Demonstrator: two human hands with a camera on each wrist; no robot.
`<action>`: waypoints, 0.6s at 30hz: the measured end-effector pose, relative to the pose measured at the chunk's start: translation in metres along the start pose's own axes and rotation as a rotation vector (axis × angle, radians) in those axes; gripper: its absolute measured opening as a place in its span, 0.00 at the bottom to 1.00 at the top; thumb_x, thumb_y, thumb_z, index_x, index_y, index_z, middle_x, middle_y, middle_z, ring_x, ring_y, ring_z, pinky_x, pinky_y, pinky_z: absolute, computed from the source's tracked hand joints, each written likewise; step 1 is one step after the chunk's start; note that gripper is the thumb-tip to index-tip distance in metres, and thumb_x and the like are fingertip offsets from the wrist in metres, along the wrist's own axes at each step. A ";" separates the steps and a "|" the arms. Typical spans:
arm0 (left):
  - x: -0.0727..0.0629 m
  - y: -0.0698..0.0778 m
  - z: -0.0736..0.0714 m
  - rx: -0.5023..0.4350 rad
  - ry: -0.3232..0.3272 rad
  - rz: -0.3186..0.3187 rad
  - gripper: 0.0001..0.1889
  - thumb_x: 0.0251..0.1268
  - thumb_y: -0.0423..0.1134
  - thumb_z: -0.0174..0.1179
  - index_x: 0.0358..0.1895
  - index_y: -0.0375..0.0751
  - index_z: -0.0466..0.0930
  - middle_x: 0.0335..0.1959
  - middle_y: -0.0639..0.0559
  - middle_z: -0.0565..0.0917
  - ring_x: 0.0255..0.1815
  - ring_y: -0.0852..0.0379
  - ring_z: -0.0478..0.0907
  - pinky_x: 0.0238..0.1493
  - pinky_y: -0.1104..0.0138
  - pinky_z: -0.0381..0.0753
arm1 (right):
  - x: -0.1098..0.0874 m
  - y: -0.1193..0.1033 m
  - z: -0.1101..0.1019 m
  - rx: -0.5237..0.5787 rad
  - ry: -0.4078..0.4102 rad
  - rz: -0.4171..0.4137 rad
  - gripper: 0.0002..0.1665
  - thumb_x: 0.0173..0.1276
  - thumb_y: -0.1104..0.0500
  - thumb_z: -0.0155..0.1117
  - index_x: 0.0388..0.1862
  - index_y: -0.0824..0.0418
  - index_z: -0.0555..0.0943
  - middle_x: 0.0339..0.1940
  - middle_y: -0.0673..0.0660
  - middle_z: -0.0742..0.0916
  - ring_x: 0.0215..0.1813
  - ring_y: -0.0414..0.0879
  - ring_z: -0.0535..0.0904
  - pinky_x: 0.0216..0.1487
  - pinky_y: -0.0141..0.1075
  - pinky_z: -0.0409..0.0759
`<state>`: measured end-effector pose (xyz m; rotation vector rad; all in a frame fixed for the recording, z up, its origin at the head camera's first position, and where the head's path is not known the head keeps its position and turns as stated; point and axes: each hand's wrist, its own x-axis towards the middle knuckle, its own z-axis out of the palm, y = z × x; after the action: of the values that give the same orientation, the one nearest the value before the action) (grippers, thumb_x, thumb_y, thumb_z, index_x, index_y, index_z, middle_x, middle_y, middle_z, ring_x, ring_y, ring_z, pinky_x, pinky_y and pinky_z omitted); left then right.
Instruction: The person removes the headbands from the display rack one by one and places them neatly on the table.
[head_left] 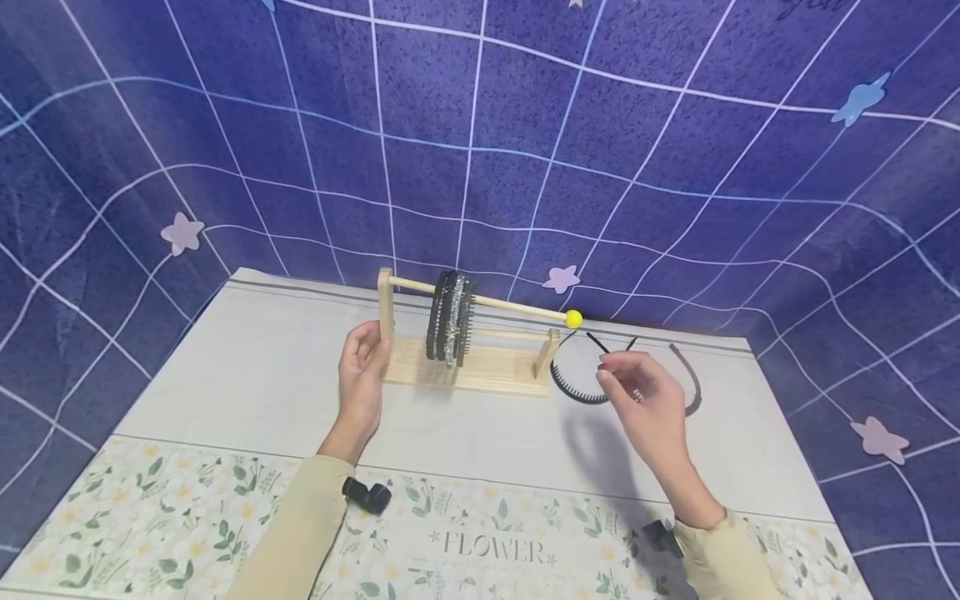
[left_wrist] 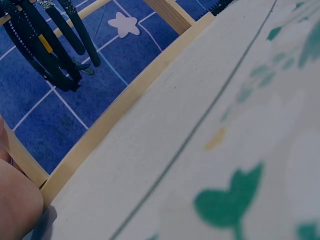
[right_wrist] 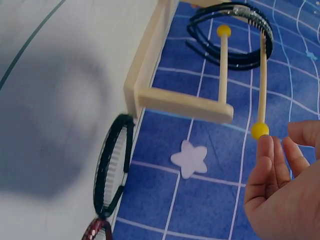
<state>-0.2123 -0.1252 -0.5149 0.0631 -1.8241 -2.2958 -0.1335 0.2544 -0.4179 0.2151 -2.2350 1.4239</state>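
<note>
A wooden headband rack (head_left: 498, 384) stands on the table, with several dark and silvery headbands (head_left: 450, 321) hung together on its upper rod. Thumb and fingers of my left hand (head_left: 362, 367) hold the rack's left upright (head_left: 386, 304); part of that hand shows at the lower left of the left wrist view. My right hand (head_left: 648, 404) hovers to the right of the rod's yellow end ball (head_left: 573, 319), fingers loosely bent and holding nothing. In the right wrist view, its fingertips appear close beside the ball (right_wrist: 259, 131).
A black toothed headband (head_left: 573, 393) lies right of the rack. Beyond it is a brownish headband (head_left: 697, 396), and another lies partly hidden behind my right hand. A blue grid-patterned cloth (head_left: 450, 183) hangs behind the table's flowered cover (head_left: 420, 542).
</note>
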 end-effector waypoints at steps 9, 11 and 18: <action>-0.001 0.000 -0.001 0.030 -0.005 0.011 0.17 0.92 0.40 0.52 0.74 0.54 0.70 0.81 0.51 0.74 0.85 0.52 0.67 0.89 0.56 0.64 | 0.003 -0.014 0.023 0.112 -0.048 0.067 0.11 0.70 0.77 0.74 0.49 0.69 0.89 0.36 0.51 0.91 0.38 0.37 0.85 0.37 0.24 0.84; -0.001 -0.001 -0.001 0.032 -0.009 0.011 0.17 0.92 0.40 0.52 0.75 0.53 0.70 0.82 0.51 0.73 0.85 0.52 0.67 0.89 0.55 0.64 | 0.003 -0.015 0.029 0.138 -0.057 0.079 0.11 0.70 0.77 0.75 0.49 0.70 0.89 0.36 0.51 0.90 0.37 0.37 0.85 0.37 0.23 0.84; 0.000 -0.002 -0.002 0.034 -0.007 0.014 0.17 0.92 0.40 0.52 0.75 0.53 0.70 0.82 0.51 0.74 0.85 0.53 0.67 0.89 0.55 0.63 | 0.006 -0.017 0.049 0.245 -0.108 0.106 0.11 0.71 0.78 0.73 0.50 0.76 0.87 0.34 0.52 0.89 0.33 0.38 0.85 0.35 0.24 0.86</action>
<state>-0.2118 -0.1268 -0.5172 0.0478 -1.8607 -2.2593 -0.1478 0.2044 -0.4182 0.2638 -2.1802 1.7837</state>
